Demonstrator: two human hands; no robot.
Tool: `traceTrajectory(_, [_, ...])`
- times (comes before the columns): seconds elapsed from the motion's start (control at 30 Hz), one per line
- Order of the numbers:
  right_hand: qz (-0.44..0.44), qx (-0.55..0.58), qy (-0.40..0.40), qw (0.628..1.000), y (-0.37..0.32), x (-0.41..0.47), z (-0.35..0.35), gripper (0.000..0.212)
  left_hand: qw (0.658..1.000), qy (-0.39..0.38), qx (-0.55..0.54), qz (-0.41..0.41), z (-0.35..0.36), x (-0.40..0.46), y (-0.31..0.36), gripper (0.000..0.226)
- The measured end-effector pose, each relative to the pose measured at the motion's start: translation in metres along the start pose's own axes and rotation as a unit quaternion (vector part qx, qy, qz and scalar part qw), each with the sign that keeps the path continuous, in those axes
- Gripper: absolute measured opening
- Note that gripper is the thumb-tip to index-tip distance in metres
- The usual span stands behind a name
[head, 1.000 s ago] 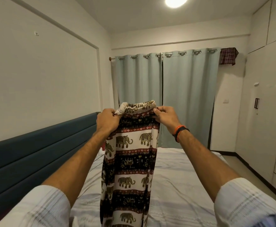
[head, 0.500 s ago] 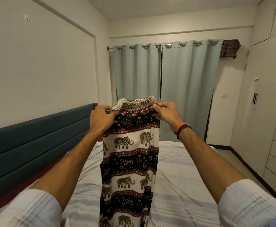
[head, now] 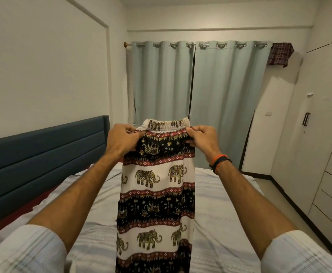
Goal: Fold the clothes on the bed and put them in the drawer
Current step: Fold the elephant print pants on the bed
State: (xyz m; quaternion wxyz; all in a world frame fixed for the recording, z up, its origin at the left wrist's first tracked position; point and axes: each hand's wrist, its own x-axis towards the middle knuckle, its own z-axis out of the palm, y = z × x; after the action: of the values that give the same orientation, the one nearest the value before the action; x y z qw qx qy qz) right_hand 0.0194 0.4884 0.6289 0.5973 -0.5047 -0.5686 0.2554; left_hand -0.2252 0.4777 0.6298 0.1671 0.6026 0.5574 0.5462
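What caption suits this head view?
Both hands hold white-and-black elephant-print fabric trousers by the waistband above the bed.

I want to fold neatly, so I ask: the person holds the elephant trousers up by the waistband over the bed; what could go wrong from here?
1. The left hand and right hand only pinch the corners of the elephant trousers at the elastic waistband; a corner could slip, and the legs would likely drop unevenly.
2. The long legs hang down over the bed; lowered quickly, they may bunch and crease instead of lying flat.
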Motion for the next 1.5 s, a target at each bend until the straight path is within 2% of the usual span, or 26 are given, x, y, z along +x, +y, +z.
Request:
traceTrajectory(0.1, [0.089,-0.054,-0.044,0.994,0.042,0.026,0.019,0.02,0.991,-0.085,0.077,-0.074,0.028,0.03,-0.038,0.024])
traceTrajectory(0.17, [0.147,-0.078,-0.076,0.983,0.068,0.043,0.034,0.021,0.979,-0.138,0.091,-0.122,0.046,0.047,-0.065,0.024])
traceTrajectory(0.23, [0.156,-0.091,-0.084,0.98,0.083,0.062,0.044,0.021,0.973,-0.159,0.105,-0.13,0.058,0.064,-0.078,0.024])
traceTrajectory(0.33, [0.087,-0.108,-0.045,0.989,0.083,0.103,0.056,0.03,0.981,-0.127,0.117,-0.082,0.068,0.101,-0.075,0.022])
traceTrajectory(0.43, [0.003,-0.064,0.001,0.998,0.05,0.132,0.058,0.02,0.995,-0.06,0.078,0.0,0.063,0.135,-0.052,0.017])
traceTrajectory(0.6, [-0.132,-0.03,0.035,0.99,-0.013,0.138,0.039,0.01,0.994,-0.045,-0.009,0.095,0.037,0.156,-0.016,0.03])
traceTrajectory(0.7, [-0.157,-0.027,0.03,0.987,-0.02,0.11,0.024,0.013,0.992,-0.044,-0.036,0.117,0.025,0.132,-0.008,0.037])
traceTrajectory(0.87, [-0.098,-0.011,-0.013,0.995,0.019,0.016,0.002,0.008,0.994,-0.078,-0.036,0.063,0.016,0.035,-0.026,0.031])
traceTrajectory(0.97, [-0.043,-0.008,-0.032,0.999,0.056,-0.056,-0.011,0.016,0.995,-0.098,-0.013,0.018,0.018,-0.043,-0.056,0.022])
traceTrajectory(1.1, [0.027,-0.048,-0.069,0.996,0.115,-0.179,-0.03,0.01,0.988,-0.145,0.014,-0.049,0.017,-0.173,-0.113,0.007])
traceTrajectory(1.23, [0.119,-0.059,-0.117,0.984,0.167,-0.299,-0.05,0.012,0.965,-0.213,0.05,-0.144,0.013,-0.29,-0.165,0.008])
traceTrajectory(1.33, [0.193,-0.08,-0.152,0.966,0.201,-0.383,-0.063,0.014,0.945,-0.249,0.075,-0.197,0.004,-0.378,-0.181,0.005])
traceTrajectory(1.5, [0.267,-0.108,-0.182,0.94,0.22,-0.481,-0.077,0.017,0.914,-0.286,0.12,-0.261,-0.008,-0.469,-0.2,0.013])
